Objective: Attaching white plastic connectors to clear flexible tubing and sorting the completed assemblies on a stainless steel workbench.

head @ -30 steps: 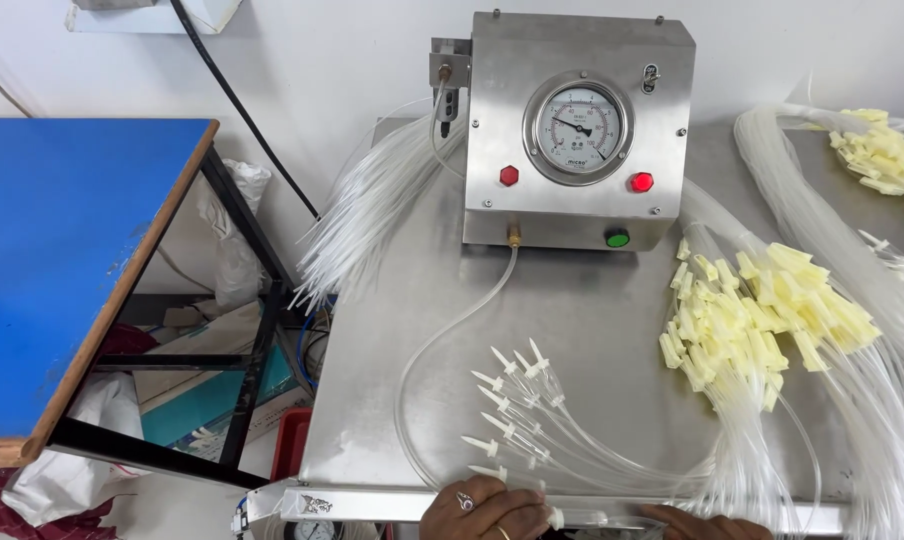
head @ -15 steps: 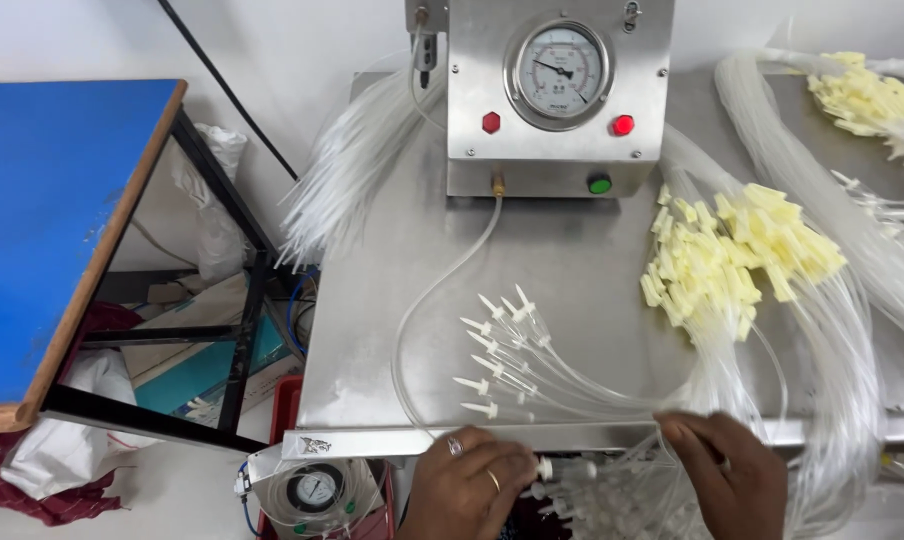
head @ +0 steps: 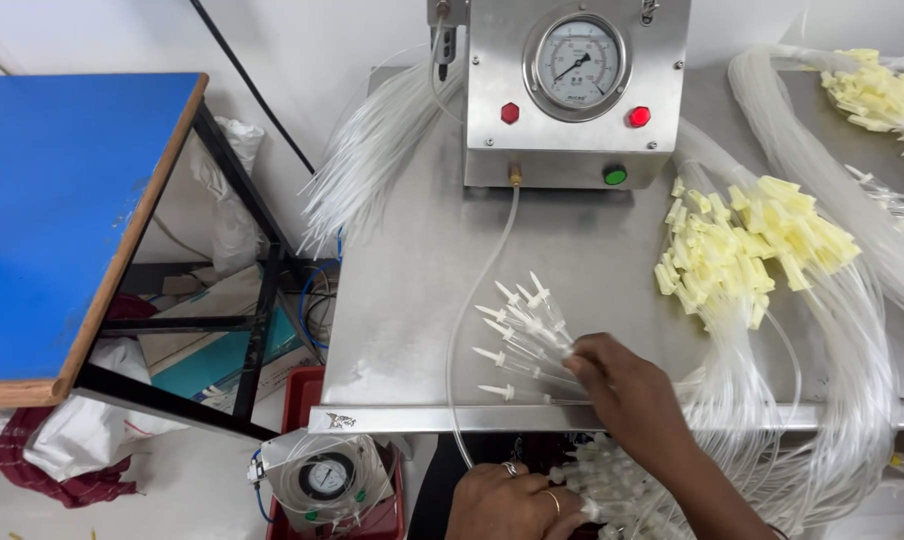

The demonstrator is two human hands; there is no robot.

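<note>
Stainless steel is seen across most of the view: a metal tabletop set against a white wall, with a blue side table on a black frame standing to its left. At the back of the tabletop a steel control box is placed, fitted with a round pressure gauge, two red buttons and one green one; a thin clear hose is led from its underside down over the front edge. Long bundles of clear tubing are draped over the right side, and a cluster of tubes with pale yellow caps is laid just right of centre. A smaller fan of tubes with white pointed tips is spread near the front edge. The right hand is laid on this fan, its fingers loosely curled over the tube ends; whether any tube is actually pinched cannot be told. Below the edge, the left hand, with rings on two fingers, is closed around a bunch of white-tipped tubes. A small boxed gauge is seen on the floor in a red tray.
</note>
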